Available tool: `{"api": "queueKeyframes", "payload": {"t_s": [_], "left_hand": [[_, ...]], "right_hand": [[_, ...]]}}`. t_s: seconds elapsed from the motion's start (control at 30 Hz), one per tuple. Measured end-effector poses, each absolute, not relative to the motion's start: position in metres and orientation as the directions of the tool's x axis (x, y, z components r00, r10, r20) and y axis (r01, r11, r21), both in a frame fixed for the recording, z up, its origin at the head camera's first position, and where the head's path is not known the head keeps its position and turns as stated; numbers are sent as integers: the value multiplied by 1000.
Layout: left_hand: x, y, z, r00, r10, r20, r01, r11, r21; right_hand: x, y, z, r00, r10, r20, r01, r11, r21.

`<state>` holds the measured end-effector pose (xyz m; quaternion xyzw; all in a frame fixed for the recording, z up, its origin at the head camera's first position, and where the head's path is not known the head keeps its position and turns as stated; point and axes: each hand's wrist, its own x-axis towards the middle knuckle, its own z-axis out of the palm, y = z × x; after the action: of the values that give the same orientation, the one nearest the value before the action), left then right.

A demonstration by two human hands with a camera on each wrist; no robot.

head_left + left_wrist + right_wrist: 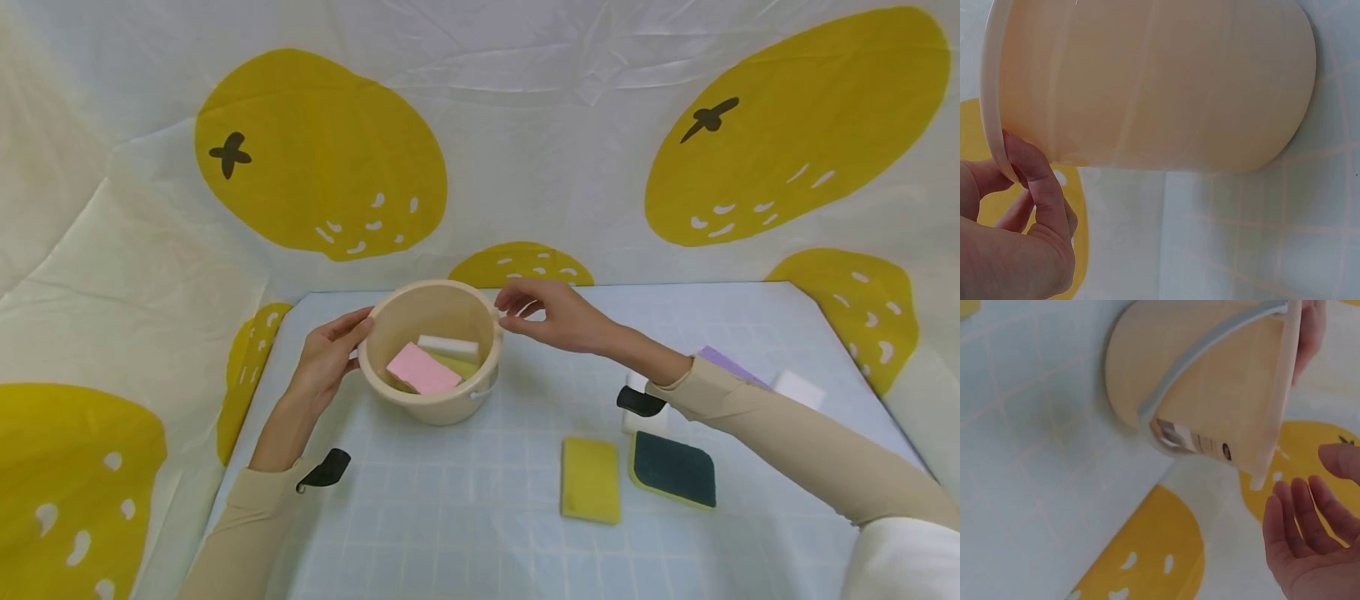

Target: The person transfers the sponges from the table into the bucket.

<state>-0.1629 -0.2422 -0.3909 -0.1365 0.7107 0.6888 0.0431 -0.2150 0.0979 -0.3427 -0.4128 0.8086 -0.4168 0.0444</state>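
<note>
A cream bucket (pixel 431 410) stands on the table with its mouth up. My left hand (pixel 318 358) pinches its rim at the left; in the left wrist view the thumb is on one side of the rim (pixel 992 94) and the fingers on the other. Beside the right rim, my right hand (pixel 551 312) has loosely bent fingers, and the right wrist view shows a gap between its fingertips and the bucket. The pale handle (pixel 1210 340) hangs down along the wall. Inside lie a pink sponge (pixel 423 368), a white block (pixel 448 345) and a partly covered yellow sponge (pixel 459 365).
Right of the bucket lie a yellow sponge (pixel 591 481) and a dark green scouring sponge (pixel 673 468). Farther back are a white block (pixel 647 421), partly behind the right wrist, a purple piece (pixel 731 365) and another white block (pixel 798 389). Lemon-patterned cloth walls (pixel 540 167) surround the table.
</note>
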Motion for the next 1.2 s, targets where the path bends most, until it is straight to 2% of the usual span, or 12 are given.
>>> {"api": "queueKeyframes", "payload": {"t_s": [0.47,0.77,1.2], "left_hand": [[-162,-242,-391,-960,-128,-249,-249,-11,968],[-162,-241,-391,-959,-131,-249,-251,-8,968],[-162,-241,-391,-960,-127,-251,-252,-10,968]], "right_hand": [[-207,142,-355,-755,-617,222,-551,415,-724],[-182,155,-339,-792,-579,192,-505,446,-739],[-193,198,-391,-833,-533,149,-452,500,-738]]}}
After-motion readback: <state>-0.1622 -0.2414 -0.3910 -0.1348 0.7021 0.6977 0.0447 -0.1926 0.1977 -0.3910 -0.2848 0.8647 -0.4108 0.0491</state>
